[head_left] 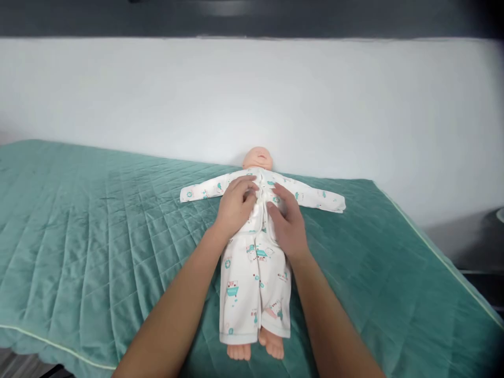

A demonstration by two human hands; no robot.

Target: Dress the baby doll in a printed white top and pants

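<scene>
A baby doll (258, 157) lies on its back on a green quilted cover (98, 220), head toward the wall, arms spread wide, bare feet toward me. It wears a white printed romper (254, 283). My left hand (235, 206) rests on the doll's chest, fingers curled and pinching the romper's front edge at the middle. My right hand (289, 223) lies on the other side of the chest, fingers bent and pressed on the fabric beside the front opening.
The quilted cover spreads far to the left and right of the doll. A white wall (354, 105) rises right behind the doll's head. The cover's right edge (433, 247) drops off to a dark floor.
</scene>
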